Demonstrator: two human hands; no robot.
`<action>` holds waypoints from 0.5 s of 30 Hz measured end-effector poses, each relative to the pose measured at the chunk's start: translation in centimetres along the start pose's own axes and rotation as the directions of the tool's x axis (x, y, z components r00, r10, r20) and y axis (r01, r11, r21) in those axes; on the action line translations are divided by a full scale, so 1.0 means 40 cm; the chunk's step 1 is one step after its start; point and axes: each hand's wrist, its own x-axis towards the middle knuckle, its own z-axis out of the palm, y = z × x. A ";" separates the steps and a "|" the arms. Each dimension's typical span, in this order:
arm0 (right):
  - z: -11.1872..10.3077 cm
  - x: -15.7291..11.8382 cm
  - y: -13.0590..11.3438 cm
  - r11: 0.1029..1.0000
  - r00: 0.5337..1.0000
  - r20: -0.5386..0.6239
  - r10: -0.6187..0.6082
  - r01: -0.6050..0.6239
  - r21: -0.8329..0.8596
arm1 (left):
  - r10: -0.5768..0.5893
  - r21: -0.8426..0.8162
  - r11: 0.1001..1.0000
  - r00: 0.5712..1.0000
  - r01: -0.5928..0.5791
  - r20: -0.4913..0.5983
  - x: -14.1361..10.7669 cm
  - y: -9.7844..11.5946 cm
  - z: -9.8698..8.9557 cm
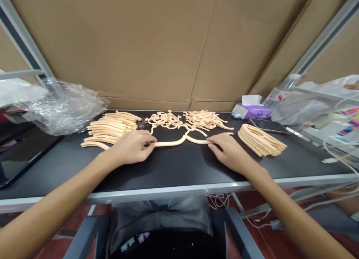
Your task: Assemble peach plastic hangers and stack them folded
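Left hand (136,146): just left of centre frame, thumb and fingers pinch the outer end of the left curved piece (169,143).
Right hand (228,150): right of centre, palm down, thumb and fingertips grip the outer end of the right curved piece (198,140).
Meeting point: the inner ends of the two cream-coloured pieces come together at mid-frame, by a small forked piece (185,130) reaching up the picture; whether they are joined cannot be told.
Curved strips (109,126): layered in a broad pile left of centre, partly behind the left hand.
Curled pieces (165,119): a loose heap at centre, above the left curved piece.
Slender pieces (203,119): a second heap just to the right, above the right hand.
Looped frames (260,139): stacked at right of centre, leaning together, near the right hand.
Black tabletop (174,169): spans the middle of the frame beneath the work, edged in pale metal.
Tissue pack (255,112): purple, a white sheet poking up, right of centre beside a dark phone (269,126).
Clear plastic (61,107): crumpled at left, above a dark tablet (19,154).
Cardboard (140,45): brown panels fill the upper frame.
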 end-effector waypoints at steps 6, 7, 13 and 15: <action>-0.008 0.002 -0.014 0.997 1.000 -0.013 -0.009 0.010 0.080 | 0.001 -0.017 1.000 0.999 0.000 0.053 0.002 0.008 0.002; -0.007 0.001 -0.013 0.995 1.000 -0.020 -0.012 0.014 0.095 | 0.006 -0.026 1.000 0.998 -0.004 0.056 0.003 0.009 0.002; -0.002 -0.006 -0.010 0.988 0.999 -0.025 -0.042 0.046 0.149 | 0.021 -0.069 0.997 0.999 -0.024 -0.033 0.006 0.002 0.004; -0.003 -0.006 -0.013 0.986 0.998 -0.026 -0.053 0.057 0.158 | 0.017 -0.079 0.997 0.997 -0.023 -0.072 0.006 0.000 0.004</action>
